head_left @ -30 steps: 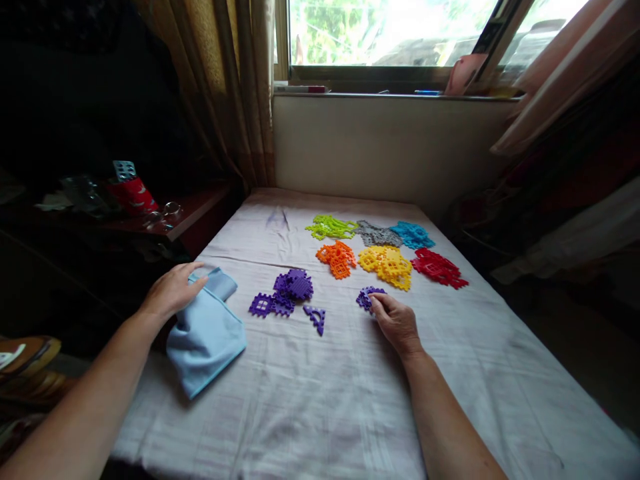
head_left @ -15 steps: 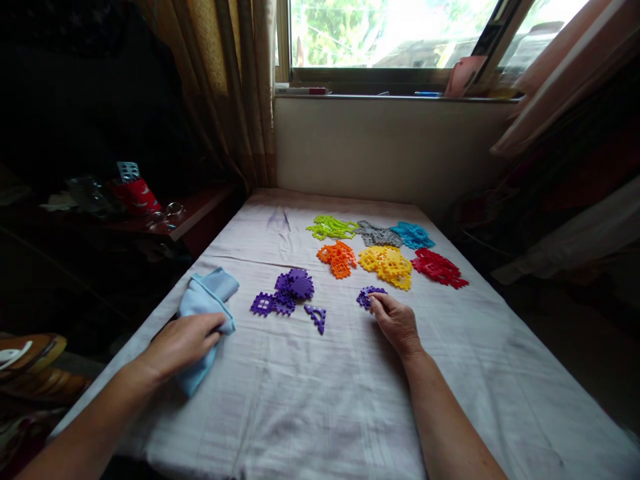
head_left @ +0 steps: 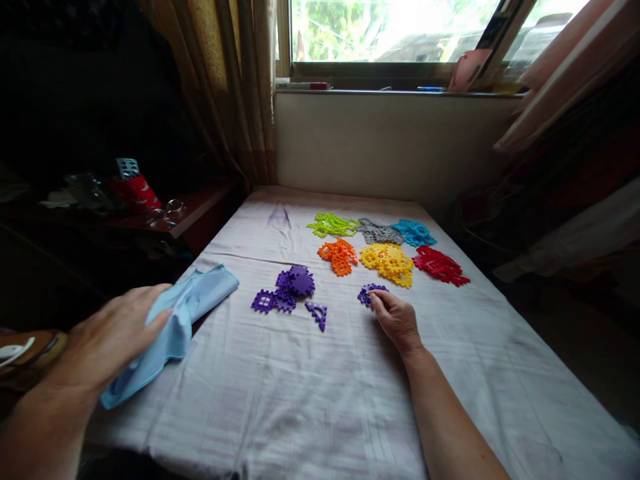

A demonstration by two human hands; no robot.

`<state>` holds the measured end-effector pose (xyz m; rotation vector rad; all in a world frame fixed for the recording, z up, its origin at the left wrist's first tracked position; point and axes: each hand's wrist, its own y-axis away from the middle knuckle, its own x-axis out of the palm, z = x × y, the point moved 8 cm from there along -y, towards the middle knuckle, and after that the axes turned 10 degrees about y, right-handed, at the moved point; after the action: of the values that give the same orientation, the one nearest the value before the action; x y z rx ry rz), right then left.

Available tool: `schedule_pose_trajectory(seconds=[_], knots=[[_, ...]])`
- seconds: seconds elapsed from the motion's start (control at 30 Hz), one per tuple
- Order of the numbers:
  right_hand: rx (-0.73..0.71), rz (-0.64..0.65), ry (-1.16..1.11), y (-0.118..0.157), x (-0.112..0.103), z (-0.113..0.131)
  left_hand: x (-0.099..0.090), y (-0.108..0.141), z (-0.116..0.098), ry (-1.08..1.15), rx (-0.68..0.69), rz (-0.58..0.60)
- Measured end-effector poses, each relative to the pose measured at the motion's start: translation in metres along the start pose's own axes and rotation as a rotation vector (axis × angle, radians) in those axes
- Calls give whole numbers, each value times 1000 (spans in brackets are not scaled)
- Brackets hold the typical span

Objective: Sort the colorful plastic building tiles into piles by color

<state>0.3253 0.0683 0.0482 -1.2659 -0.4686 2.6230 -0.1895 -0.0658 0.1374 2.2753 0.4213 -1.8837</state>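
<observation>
My left hand [head_left: 127, 323] grips a light blue cloth [head_left: 183, 313] at the left edge of the covered table, and the cloth's far end reaches over the tabletop. My right hand [head_left: 397, 317] is closed, thumb and fingers pinching a purple interlocking plastic piece [head_left: 367, 291] with toothed edges; the fingers cover part of it. Between the hands lies a small pile of purple building pieces [head_left: 295, 283]. A triangular purple piece [head_left: 319, 315] sits apart, just right of that pile.
Beyond the hands are piles of orange [head_left: 340, 256], yellow [head_left: 390, 262], red [head_left: 440, 265], lime green [head_left: 331, 225], grey [head_left: 379, 231] and blue pieces [head_left: 414, 233]. A dark side table [head_left: 200, 208] at left bears a red cup [head_left: 143, 193] and glasses [head_left: 175, 208].
My left hand has moved left and toward me, pulling the blue cloth to the table's edge and stretching it out. My right hand has stayed on the purple piece.
</observation>
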Motion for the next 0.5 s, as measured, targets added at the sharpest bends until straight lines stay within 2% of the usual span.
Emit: schedule_pose_trajectory(seconds=[0.07,0.13,0.2,0.27,0.4,0.5], knots=[[-1,-15,-2,0,-2,0,14,-3,-53,-85,66,60],[2,-19,-4,0,-3,0,30,-7,-79,-183,59,158],[10,-10,-8,-1,-3,-1,44,-11,-79,-222,28,265],[16,0,-8,-1,-3,-2,50,-17,-65,-209,-15,306],[10,14,-2,-1,-1,-1,49,-27,-41,-166,-62,296],[3,7,4,-1,-3,2,50,-30,-46,-126,-9,288]])
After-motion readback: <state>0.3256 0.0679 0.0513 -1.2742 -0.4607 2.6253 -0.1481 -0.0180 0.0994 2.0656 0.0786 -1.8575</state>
